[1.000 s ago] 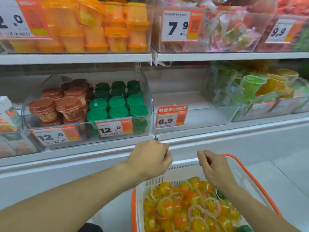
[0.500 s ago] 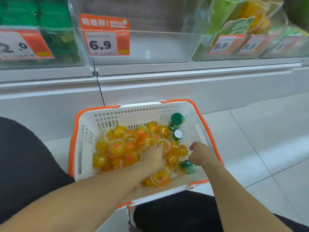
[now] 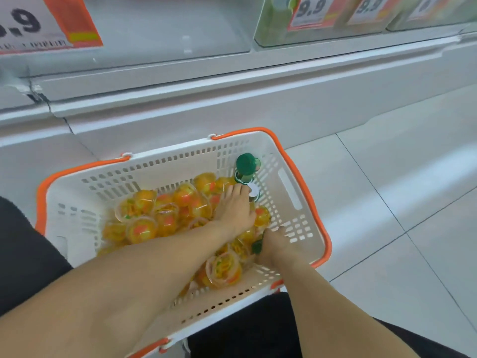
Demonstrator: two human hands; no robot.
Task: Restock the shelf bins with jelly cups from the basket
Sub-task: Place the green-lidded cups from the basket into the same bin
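While both hands reach down among them, the orange-and-yellow clear plastic jelly cups (image 3: 143,226) lie heaped in the white slotted plastic basket with orange rim (image 3: 291,161) on the pale tiled floor (image 3: 402,192).

Whether the left hand (image 3: 236,209) grips anything I cannot tell: it lies palm-down on the heap towards the basket's far right corner, fingertips touching a small white-capped cup (image 3: 254,192), just below a dark green round-lidded cup (image 3: 246,164) leaning on the basket wall. The right hand (image 3: 275,245) sits low by the right wall, fingers curled round a small dark green cup (image 3: 257,246), of which only an edge shows. Above, the clear plastic shelf bin (image 3: 165,29) with its blurred orange-and-white price tag (image 3: 46,21) stands at the shelf edge.
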